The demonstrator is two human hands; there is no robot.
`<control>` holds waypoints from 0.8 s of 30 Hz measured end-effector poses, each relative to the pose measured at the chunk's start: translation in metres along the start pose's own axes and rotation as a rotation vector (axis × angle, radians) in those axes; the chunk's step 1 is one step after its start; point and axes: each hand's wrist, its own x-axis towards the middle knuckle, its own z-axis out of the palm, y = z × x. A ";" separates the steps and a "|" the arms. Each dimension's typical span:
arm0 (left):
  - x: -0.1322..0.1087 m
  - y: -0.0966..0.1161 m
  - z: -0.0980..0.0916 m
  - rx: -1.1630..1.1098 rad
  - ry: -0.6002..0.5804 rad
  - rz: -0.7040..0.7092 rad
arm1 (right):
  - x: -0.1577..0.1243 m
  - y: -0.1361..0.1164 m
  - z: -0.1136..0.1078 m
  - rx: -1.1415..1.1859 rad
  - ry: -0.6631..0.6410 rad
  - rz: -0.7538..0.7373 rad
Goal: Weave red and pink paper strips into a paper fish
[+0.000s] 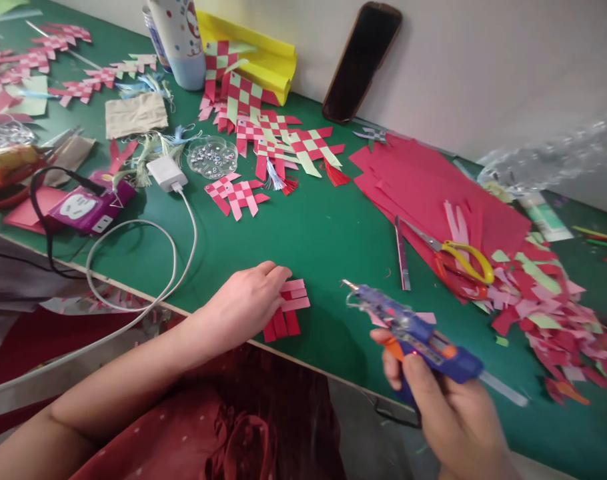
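Observation:
My left hand [248, 303] rests at the table's front edge, fingers bent together over a small woven piece of red and pink paper strips [288, 310]. The strips' free ends stick out to the right and below the fingers. My right hand [438, 400] is wrapped round a blue glue gun [418, 337] with an orange trigger. The gun's metal tip points up and left, above the table and apart from the woven piece. A glue stick protrudes from its rear. Behind the gun's body, a pink paper scrap lies partly hidden.
Finished woven paper fish [246, 97], a dish of beads [212, 158] and a cup [183, 47] stand further back. Red paper sheets [433, 193], scissors [466, 260], a cutter [402, 257] and scraps [548, 293] lie right. A white cable [195, 230] loops left; a phone [362, 63] leans on the wall.

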 end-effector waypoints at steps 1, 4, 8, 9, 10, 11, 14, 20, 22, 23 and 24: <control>0.001 0.001 -0.001 0.007 -0.011 -0.005 | 0.000 -0.001 0.004 0.043 -0.065 -0.002; 0.005 0.001 -0.004 0.000 -0.041 -0.020 | 0.000 -0.001 0.015 0.156 -0.199 0.033; 0.008 -0.003 -0.008 -0.072 -0.050 -0.028 | -0.001 0.004 0.022 0.221 -0.250 0.098; 0.009 -0.005 -0.010 -0.098 -0.047 -0.025 | -0.001 0.006 0.023 0.223 -0.262 0.111; 0.009 -0.006 -0.011 -0.122 -0.046 -0.019 | -0.001 0.007 0.023 0.221 -0.273 0.122; 0.010 -0.008 -0.012 -0.143 -0.047 -0.010 | -0.001 0.008 0.023 0.215 -0.285 0.134; 0.011 -0.011 -0.014 -0.164 -0.047 0.027 | -0.001 0.011 0.024 0.195 -0.291 0.157; 0.011 -0.012 -0.012 -0.159 -0.028 0.041 | -0.002 0.011 0.027 0.203 -0.269 0.152; 0.011 -0.012 -0.012 -0.161 -0.025 0.049 | -0.003 0.011 0.027 0.212 -0.269 0.138; 0.010 -0.012 -0.012 -0.163 -0.027 0.050 | -0.003 0.012 0.027 0.217 -0.274 0.132; 0.010 -0.012 -0.012 -0.164 -0.030 0.049 | -0.004 0.012 0.027 0.219 -0.277 0.131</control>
